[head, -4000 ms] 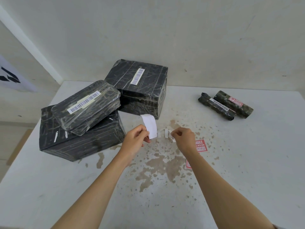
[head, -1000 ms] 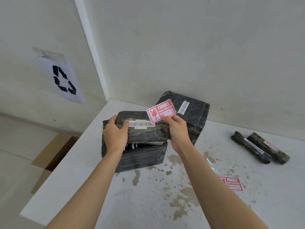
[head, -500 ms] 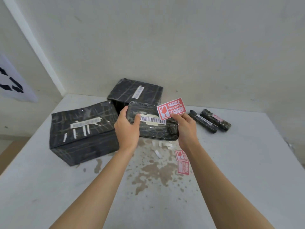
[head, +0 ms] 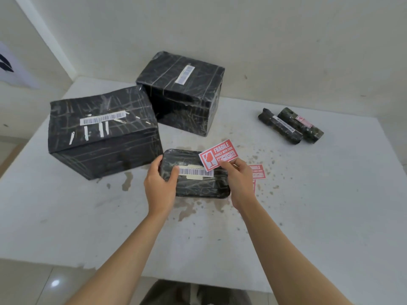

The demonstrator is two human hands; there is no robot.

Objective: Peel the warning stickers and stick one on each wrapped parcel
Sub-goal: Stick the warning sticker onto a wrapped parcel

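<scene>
From the head camera, looking down over both forearms: a white, stained table [head: 330, 194] pushed into a corner, with five parcels on it, all bound in black film, so nothing of what is inside any of them shows.

The left hand [head: 159, 186] grips the left end of a flat parcel [head: 198, 183], thumb curled onto its top and fingers round the far edge. That parcel sits at the middle of the table; whether it rests on the surface or is held just clear of it, I cannot tell. A white barcode label [head: 196, 172] runs across its top.

The right hand [head: 239, 183] pinches a red FRAGILE sticker [head: 218, 155] by its lower right corner, tilted, over the parcel's far right part. The sticker's lower edge overlaps the barcode label's end; whether it touches the film is unclear.

Just beside the right hand, more red stickers [head: 257, 171] lie flat on the table.

To the left stands a large parcel [head: 101, 133] with a barcode strip on top. Behind it, against the wall, is a second boxy parcel [head: 180, 91], also barcoded. Well apart at the right lie two rolled parcels side by side and touching: the nearer roll [head: 279, 128] has a white strip, the farther roll [head: 301, 126] bears a pink-red sticker.
</scene>
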